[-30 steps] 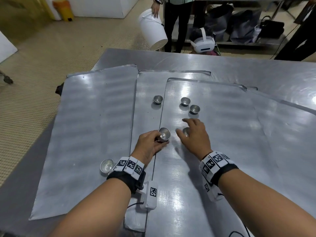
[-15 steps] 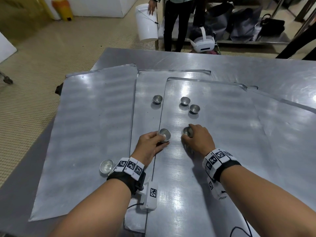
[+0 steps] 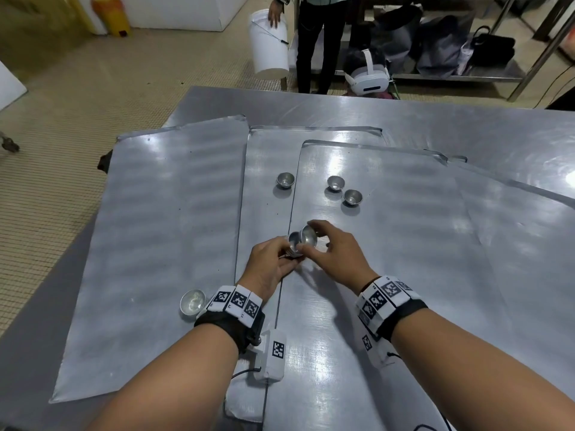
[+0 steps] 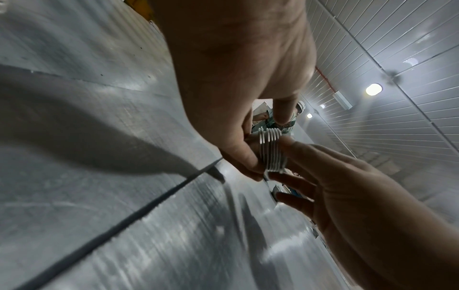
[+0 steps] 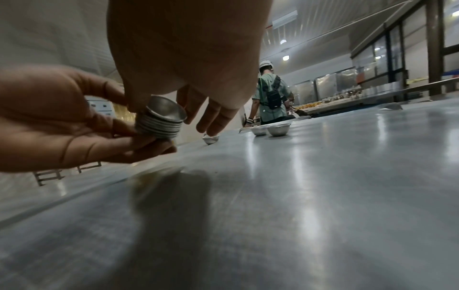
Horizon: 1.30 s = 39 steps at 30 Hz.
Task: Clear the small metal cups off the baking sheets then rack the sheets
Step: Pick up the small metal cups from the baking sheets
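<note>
My left hand (image 3: 287,248) grips a nested stack of small metal cups (image 3: 294,245) just above the top baking sheet (image 3: 389,259). My right hand (image 3: 309,237) pinches a single metal cup (image 3: 308,235), tilted against the top of the stack. The right wrist view shows this cup (image 5: 166,109) sitting at an angle on the ribbed stack (image 5: 159,127). In the left wrist view the stack (image 4: 272,151) sits between thumb and fingers. Three loose cups (image 3: 285,179) (image 3: 335,182) (image 3: 352,197) stand farther away. Another cup (image 3: 193,302) lies beside my left wrist on the left sheet (image 3: 155,228).
Several overlapping baking sheets cover the steel table (image 3: 466,126). A person with a white bucket (image 3: 269,42) stands beyond the far edge, near a white headset (image 3: 370,76) and a shelf of bags (image 3: 441,45). The table's left edge drops to a tiled floor.
My right hand closed on the cup on the top sheet, lifted it and brought it left onto the stack. My left hand raised the stack slightly to meet it.
</note>
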Motion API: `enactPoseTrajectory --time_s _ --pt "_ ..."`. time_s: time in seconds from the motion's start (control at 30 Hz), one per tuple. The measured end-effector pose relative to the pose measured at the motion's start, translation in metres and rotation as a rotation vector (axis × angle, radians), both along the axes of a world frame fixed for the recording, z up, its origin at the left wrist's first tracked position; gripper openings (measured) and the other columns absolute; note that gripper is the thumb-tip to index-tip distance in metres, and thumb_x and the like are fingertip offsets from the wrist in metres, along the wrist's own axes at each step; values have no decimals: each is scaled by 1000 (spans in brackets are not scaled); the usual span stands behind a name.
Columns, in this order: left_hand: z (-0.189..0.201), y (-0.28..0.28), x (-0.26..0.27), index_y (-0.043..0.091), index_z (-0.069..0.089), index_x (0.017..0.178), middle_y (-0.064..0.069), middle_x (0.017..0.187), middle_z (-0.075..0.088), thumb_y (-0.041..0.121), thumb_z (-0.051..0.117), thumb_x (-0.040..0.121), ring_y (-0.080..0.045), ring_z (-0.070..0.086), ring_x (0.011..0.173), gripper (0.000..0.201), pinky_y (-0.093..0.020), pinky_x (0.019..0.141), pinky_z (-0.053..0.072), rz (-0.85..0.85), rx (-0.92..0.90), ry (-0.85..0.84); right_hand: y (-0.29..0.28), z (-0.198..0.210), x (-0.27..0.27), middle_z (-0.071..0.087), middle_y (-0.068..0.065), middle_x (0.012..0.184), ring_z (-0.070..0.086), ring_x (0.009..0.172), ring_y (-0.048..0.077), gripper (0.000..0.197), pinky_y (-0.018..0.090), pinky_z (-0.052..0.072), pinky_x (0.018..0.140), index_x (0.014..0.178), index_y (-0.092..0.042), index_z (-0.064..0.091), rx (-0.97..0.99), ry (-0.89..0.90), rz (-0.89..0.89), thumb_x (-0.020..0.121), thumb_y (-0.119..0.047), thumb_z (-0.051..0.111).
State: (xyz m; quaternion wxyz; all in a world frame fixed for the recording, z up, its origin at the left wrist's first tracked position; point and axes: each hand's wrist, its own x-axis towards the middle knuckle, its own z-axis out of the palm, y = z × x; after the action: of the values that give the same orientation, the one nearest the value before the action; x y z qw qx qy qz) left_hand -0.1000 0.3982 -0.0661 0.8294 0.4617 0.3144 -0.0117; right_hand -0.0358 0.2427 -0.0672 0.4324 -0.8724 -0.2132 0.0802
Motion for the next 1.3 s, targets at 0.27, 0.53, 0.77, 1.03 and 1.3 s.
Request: enactPoseTrajectory --time_s 0.27,0.53,0.77,1.03,1.3 --pt "2 -5 -2 0 75 95 -22 97 72 3 65 93 -25 71 91 10 -35 86 59 -67 46 -26 6 -4 -4 68 -9 127 62 114 9 65 32 51 95 137 -32 55 -47 52 60 80 -58 71" --pt "-1 -1 5 -3 72 100 -22 100 74 -1 69 91 -30 73 96 11 -34 89 61 -39 35 5 -36 -9 56 60 5 134 61 112 23 43 35 47 95 135 -21 57 -205 1 -184 92 -28 57" --pt "-5 2 8 -2 73 103 -22 105 73 -1 68 91 -28 73 95 12 -34 90 60 -28 25 23 -41 -13 127 37 11 152 49 129 34 53 44 42 105 142 -22 47 -433 57 -198 93 -40 59" --pt "-4 7 7 -4 72 103 -23 109 72 -2 68 91 -32 71 104 13 -32 88 60 -8 11 12 -29 -23 126 54 9 135 49 122 38 25 46 48 93 115 -24 68 -558 -13 -127 97 -35 54" --pt "1 1 3 -4 73 105 -20 103 74 -1 69 91 -30 73 100 15 -35 91 60 -26 1 2 -35 -9 101 67 4 91 61 87 27 28 37 51 74 90 -19 62 -547 6 -176 87 -46 67"
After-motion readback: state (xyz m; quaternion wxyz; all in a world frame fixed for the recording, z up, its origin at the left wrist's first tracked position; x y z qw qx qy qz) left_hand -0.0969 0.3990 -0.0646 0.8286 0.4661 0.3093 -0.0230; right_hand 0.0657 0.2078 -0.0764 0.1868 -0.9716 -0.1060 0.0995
